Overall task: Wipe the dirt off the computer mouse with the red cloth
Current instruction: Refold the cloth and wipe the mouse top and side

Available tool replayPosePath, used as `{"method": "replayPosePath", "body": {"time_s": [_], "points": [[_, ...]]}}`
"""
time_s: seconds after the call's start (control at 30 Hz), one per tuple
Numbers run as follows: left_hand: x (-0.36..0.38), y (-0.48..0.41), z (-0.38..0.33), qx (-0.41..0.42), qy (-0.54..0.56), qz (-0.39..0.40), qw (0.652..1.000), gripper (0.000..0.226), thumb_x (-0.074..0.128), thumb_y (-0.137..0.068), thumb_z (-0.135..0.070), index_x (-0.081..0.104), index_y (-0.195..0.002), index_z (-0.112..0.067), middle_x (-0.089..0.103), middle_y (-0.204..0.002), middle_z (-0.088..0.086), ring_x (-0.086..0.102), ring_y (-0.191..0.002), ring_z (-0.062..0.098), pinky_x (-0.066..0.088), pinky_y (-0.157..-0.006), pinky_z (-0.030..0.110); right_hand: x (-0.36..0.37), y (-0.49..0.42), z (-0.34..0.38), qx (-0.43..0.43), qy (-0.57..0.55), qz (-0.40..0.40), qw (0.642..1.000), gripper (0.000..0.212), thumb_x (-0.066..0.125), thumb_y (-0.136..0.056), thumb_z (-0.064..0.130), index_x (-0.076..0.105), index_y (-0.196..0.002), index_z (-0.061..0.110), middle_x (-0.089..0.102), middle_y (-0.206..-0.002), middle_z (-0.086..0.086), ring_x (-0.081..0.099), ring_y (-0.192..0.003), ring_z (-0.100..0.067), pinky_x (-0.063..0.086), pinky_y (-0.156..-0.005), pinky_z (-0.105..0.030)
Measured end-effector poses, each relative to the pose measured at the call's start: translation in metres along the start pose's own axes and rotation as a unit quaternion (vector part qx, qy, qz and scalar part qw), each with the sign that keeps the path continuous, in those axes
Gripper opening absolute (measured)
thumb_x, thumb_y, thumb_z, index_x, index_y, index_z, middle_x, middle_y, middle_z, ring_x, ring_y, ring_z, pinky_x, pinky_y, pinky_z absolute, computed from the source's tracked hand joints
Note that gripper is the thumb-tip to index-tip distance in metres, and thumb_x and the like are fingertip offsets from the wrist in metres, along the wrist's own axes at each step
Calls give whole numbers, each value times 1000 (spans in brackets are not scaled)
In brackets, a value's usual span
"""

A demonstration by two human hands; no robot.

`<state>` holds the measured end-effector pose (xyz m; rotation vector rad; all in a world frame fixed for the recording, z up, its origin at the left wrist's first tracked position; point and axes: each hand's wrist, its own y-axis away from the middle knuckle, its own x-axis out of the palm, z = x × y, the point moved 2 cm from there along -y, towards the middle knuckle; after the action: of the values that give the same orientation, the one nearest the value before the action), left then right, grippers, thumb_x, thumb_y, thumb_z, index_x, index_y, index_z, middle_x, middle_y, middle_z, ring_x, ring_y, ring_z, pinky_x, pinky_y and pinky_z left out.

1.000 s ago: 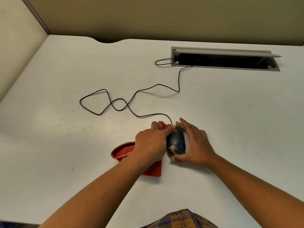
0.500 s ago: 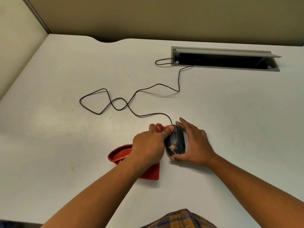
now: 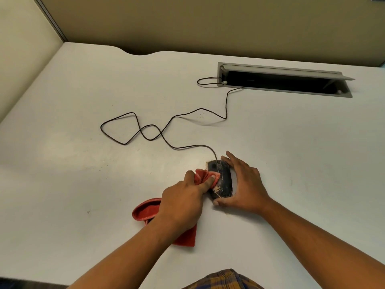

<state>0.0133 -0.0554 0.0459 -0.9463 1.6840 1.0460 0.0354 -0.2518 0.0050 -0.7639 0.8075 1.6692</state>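
Observation:
A black wired computer mouse [image 3: 224, 180] lies on the white desk, with tan dirt specks on its near left part. My right hand [image 3: 244, 184] cups its right side, fingers along the far edge and thumb at the near end. My left hand [image 3: 183, 202] grips the bunched red cloth [image 3: 145, 210] and presses a fold of it against the mouse's left side. The rest of the cloth trails out under my left wrist.
The mouse's black cable [image 3: 150, 130] loops over the desk [image 3: 73, 184] to an open grey cable tray [image 3: 285, 80] at the back right. Partition walls stand behind and to the left. Small dirt specks lie beside the mouse's front.
My left hand has drawn the cloth back from the mouse's front end toward its near left side, uncovering the front. My right hand keeps its hold.

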Motion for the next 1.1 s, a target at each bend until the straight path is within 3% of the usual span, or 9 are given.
{"method": "replayPosePath", "body": {"time_s": [0.2, 0.37, 0.57, 0.73, 0.83, 0.97, 1.1], "points": [[-8, -9, 2, -44, 5, 0, 999, 50, 32, -103, -39, 18, -150, -50, 40, -117, 4, 43, -76, 18, 33, -60, 32, 0, 0, 1, 4, -2, 0, 1000, 138, 72, -42, 86, 6, -153, 37, 31, -153, 24, 30, -140, -5, 18, -111, -31], [2, 12, -4, -10, 7, 3, 1000, 51, 35, -103, -39, 19, -151, -46, 43, -122, 5, 57, -89, 23, 38, -61, 30, 0, 1, 1, 4, -3, -4, 1000, 138, 72, -42, 87, 6, -153, 39, 32, -153, 22, 32, -139, -6, 16, -110, -30], [-2, -7, -2, -62, 21, 11, 998, 53, 34, -102, -34, 20, -152, -46, 42, -122, 6, 58, -88, 26, 37, -64, 33, -1, 1, 1, 1, -1, -3, 1000, 138, 74, -42, 84, 7, -154, 36, 32, -153, 22, 30, -140, -5, 16, -109, -29], [-16, -16, -8, -12, 11, -4, 1000, 53, 43, -98, -40, 26, -148, -48, 42, -117, 5, 43, -74, 20, 36, -61, 33, 1, 0, 1, 1, -4, -1, 1000, 137, 68, -44, 90, 7, -154, 36, 33, -154, 18, 31, -140, -7, 18, -112, -31], [-10, -13, -14, -4, -6, 23, 1000, 57, 46, -97, -41, 24, -150, -45, 42, -120, 7, 52, -80, 24, 36, -62, 34, 2, 0, 0, 3, -2, -3, 1000, 136, 67, -44, 90, 7, -154, 36, 33, -154, 19, 32, -140, -7, 17, -112, -31], [-10, -20, -11, -63, -11, 33, 997, 61, 41, -99, -31, 16, -153, -39, 41, -125, 9, 59, -92, 28, 38, -65, 36, 2, -1, -2, 6, 1, -8, 1000, 139, 68, -40, 91, 8, -154, 36, 33, -152, 23, 32, -139, -4, 20, -111, -31], [-15, -12, -13, -29, 1, 12, 999, 57, 44, -99, -34, 20, -150, -45, 42, -120, 7, 51, -80, 24, 39, -63, 34, 3, -1, -2, 2, 2, -10, 1000, 138, 70, -43, 88, 9, -154, 34, 33, -152, 22, 32, -138, -4, 20, -111, -31]]}}
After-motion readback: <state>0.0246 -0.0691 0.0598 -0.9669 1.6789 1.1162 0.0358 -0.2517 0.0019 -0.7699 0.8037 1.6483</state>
